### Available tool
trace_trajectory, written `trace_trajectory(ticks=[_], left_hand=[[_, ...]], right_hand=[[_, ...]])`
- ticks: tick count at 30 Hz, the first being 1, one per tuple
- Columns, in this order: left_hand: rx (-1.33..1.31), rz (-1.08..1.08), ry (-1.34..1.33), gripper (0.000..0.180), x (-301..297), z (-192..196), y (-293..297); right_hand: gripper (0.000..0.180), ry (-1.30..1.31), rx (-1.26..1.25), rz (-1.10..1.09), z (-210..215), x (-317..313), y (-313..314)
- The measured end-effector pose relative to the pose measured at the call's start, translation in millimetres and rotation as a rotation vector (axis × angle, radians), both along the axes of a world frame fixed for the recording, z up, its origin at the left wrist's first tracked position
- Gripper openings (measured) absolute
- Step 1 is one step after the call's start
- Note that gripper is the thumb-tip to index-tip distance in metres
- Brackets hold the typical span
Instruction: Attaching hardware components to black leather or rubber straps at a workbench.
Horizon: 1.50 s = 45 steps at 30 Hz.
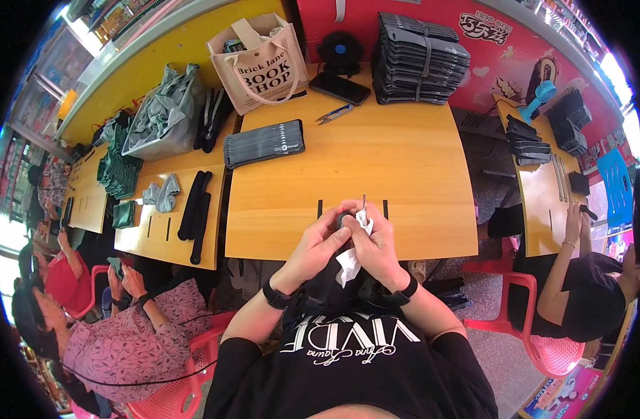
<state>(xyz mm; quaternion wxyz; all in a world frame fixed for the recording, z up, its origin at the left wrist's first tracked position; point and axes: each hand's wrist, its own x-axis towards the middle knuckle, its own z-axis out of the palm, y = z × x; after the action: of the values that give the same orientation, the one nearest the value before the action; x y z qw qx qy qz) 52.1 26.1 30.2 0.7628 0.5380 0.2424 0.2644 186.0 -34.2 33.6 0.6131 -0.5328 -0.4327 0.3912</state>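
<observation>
Just over the table's near edge, my left hand is closed, its fingers pinching a small dark piece that looks like fabric; most of it is hidden by the fingers. My right hand presses against the left, closed round a crumpled white cloth or tissue that hangs below the fingers. A thin metal tip sticks up from the right hand; what it belongs to is hidden. Farther off on the wooden table lie a stack of flat dark grey knit pieces and blue-handled thread snips.
A black phone, a small black fan, a canvas tote bag and a tied dark stack line the back. On the left table stands a bin of grey cloth. Co-workers sit on both sides, on pink chairs.
</observation>
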Motion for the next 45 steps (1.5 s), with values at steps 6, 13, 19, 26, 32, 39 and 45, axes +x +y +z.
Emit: trace_trajectory(ticks=[6, 13, 19, 26, 32, 39, 45], left_hand=[[-0.315, 0.04, -0.056, 0.032, -7, -6, 9], [-0.432, 0.096, -0.116, 0.034, -7, -5, 12], [-0.441, 0.154, -0.164, 0.033, -8, -8, 9], [-0.429, 0.141, -0.125, 0.035, -9, -10, 8], [-0.405, 0.139, -0.125, 0.033, -7, -6, 7], [-0.393, 0.13, -0.127, 0.032, -5, -6, 6], [-0.407, 0.138, -0.111, 0.033, -6, -7, 6]], right_hand=[[0.029, -0.113, -0.131, -0.014, 13, 27, -14], [0.027, -0.513, -0.027, 0.041, 11, 11, -21], [0.032, -0.726, 0.058, 0.023, 6, 11, -22], [0.037, -0.868, 0.045, -0.021, 2, 9, -22], [0.037, -0.919, 0.055, -0.057, 3, 9, -19], [0.04, -0.955, 0.032, -0.064, 5, 8, -19], [0.046, -1.06, 0.02, -0.071, 9, 7, -19]])
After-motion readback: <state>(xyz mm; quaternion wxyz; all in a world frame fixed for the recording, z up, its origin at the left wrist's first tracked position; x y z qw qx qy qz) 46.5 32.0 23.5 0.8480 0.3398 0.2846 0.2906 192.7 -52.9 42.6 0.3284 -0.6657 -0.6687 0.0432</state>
